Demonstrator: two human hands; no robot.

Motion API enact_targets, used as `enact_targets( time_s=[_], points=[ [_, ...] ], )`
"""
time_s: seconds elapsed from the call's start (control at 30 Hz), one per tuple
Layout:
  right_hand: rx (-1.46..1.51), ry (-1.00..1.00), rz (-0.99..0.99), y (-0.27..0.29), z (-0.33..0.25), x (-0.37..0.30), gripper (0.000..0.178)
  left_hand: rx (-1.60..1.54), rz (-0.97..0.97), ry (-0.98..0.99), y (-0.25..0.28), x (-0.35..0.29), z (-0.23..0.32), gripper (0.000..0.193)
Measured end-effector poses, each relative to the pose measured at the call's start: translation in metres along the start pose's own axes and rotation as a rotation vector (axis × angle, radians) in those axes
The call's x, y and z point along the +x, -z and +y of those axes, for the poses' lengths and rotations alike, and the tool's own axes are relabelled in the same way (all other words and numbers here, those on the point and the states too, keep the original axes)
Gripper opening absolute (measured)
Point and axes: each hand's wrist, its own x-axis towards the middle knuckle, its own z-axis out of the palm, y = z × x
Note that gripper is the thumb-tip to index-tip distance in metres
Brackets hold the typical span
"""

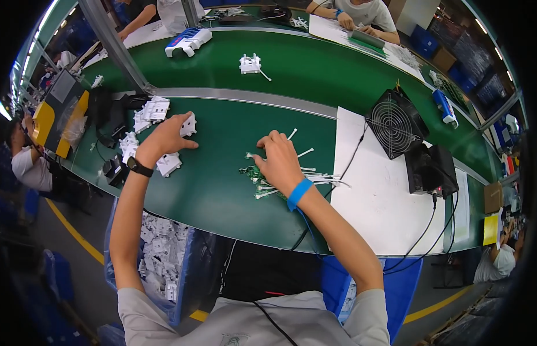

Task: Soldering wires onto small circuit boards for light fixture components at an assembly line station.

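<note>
My left hand (164, 138) reaches to the left of the green work surface (222, 184) and grips a white plastic housing (189, 124) at the edge of a pile of white housings (147, 112). A black watch sits on that wrist. My right hand (278, 158) rests, fingers curled down, on a heap of small green circuit boards with white wires (259, 176). A blue wrist strap (299, 193) with a dark cord circles that wrist. What the fingers pinch is hidden under the hand.
A black fan (393, 124) and a black box (430, 168) stand on a white mat (378, 196) at the right. The green conveyor belt (314, 69) behind carries a white assembly (251, 63). Blue bins of white parts (161, 254) sit below. Other people work across and beside.
</note>
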Motion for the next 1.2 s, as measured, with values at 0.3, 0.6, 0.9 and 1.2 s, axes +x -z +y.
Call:
enact_targets(
  time_s=[0.3, 0.6, 0.9, 1.2],
  points=[
    [0.142, -0.070, 0.123, 0.030, -0.020, 0.018, 0.010, -0.103, 0.175, -0.001, -0.002, -0.011, 0.003, 0.071],
    [0.215, 0.140, 0.234, 0.098, -0.045, 0.027, 0.009, -1.030, -0.068, -0.205, 0.019, -0.025, 0.107, 0.047],
    [0.100, 0.140, 0.133, 0.117, -0.049, 0.005, 0.007, -0.997, -0.214, -0.227, 0.007, -0.033, 0.144, 0.046],
    [0.193, 0.056, 0.059, 0.130, -0.041, -0.008, 0.008, -1.028, -0.221, -0.308, -0.009, -0.031, 0.174, 0.040]
  ],
)
